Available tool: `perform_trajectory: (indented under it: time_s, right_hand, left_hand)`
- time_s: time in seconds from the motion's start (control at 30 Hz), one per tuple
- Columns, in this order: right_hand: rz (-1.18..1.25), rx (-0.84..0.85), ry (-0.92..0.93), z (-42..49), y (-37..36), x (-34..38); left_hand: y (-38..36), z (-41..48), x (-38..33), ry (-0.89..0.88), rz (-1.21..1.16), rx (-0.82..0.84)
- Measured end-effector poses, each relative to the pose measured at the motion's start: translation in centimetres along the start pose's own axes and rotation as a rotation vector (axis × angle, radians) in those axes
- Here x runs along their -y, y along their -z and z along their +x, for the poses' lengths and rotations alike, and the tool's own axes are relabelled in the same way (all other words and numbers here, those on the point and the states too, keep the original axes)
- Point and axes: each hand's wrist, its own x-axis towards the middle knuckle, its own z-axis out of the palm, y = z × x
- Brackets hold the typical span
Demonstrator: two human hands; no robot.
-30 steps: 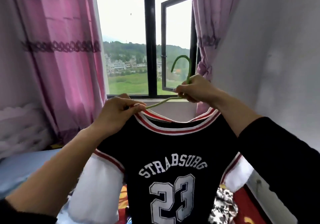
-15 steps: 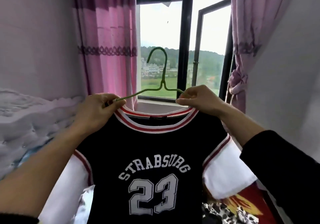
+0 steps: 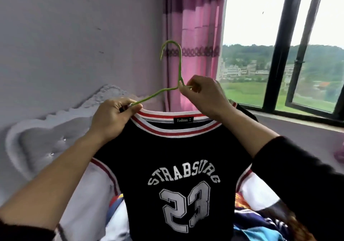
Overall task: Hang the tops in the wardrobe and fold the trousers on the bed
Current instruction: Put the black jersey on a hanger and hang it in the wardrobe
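Dark jersey top [image 3: 178, 166] sits ctr frame, already on the green wire hanger [image 3: 179, 69], front w/ the "23" print facing me. My left hand [image 3: 113, 117], left of ctr, pinches the hanger's shoulder end together w/ the striped collar [image 3: 173, 129]. I'd say that's so the fabric can't slide off that side. My right hand [image 3: 206, 95], just right of ctr, pinches the wire at the base of the hook stem. That grip holds the hook upright and free above both hands, prob. ready for a rail. The top is held high, so it hangs flat above the clothes pile [image 3: 260, 222] at bottom right. Wardrobe not in view. Pink curtain [image 3: 193, 35] and window [image 3: 279, 54] fill the upper right, padded headboard [image 3: 46, 129] at left. Trousers: can't pick any out.
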Motion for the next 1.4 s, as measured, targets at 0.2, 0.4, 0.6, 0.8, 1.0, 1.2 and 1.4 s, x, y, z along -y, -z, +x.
perform_trajectory:
  time_s: [0.2, 0.4, 0.6, 0.8, 1.0, 1.2, 1.4]
  right_hand:
    - [0.104, 0.084, 0.02, 2.6, -7.3, 8.2]
    - [0.261, 0.208, 0.014, 3.2, -14.5, 17.5]
    - [0.387, 0.402, 0.07, 2.6, -23.7, 28.3]
    - [0.476, 0.556, 0.129, 2.4, -32.2, 39.8]
    - [0.584, 0.667, 0.208, 3.3, -39.2, 50.8]
    - [0.602, 0.737, 0.269, 4.3, -46.9, 59.9]
    - [0.483, 0.938, 0.383, 6.0, -54.9, 68.9]
  left_hand:
    - [9.4, -3.5, 3.1, 0.103, 0.02, 0.047]
    - [21.0, -7.1, 9.0, 0.226, 0.128, 0.0]
    - [33.1, -11.7, 15.7, 0.374, 0.202, -0.033]
    - [43.9, -16.0, 20.9, 0.466, 0.384, -0.033]
    - [54.7, -20.6, 27.2, 0.6, 0.694, -0.1]
    - [63.6, -24.0, 33.2, 0.704, 0.834, -0.171]
    - [71.6, -25.5, 41.4, 0.784, 0.857, -0.244]
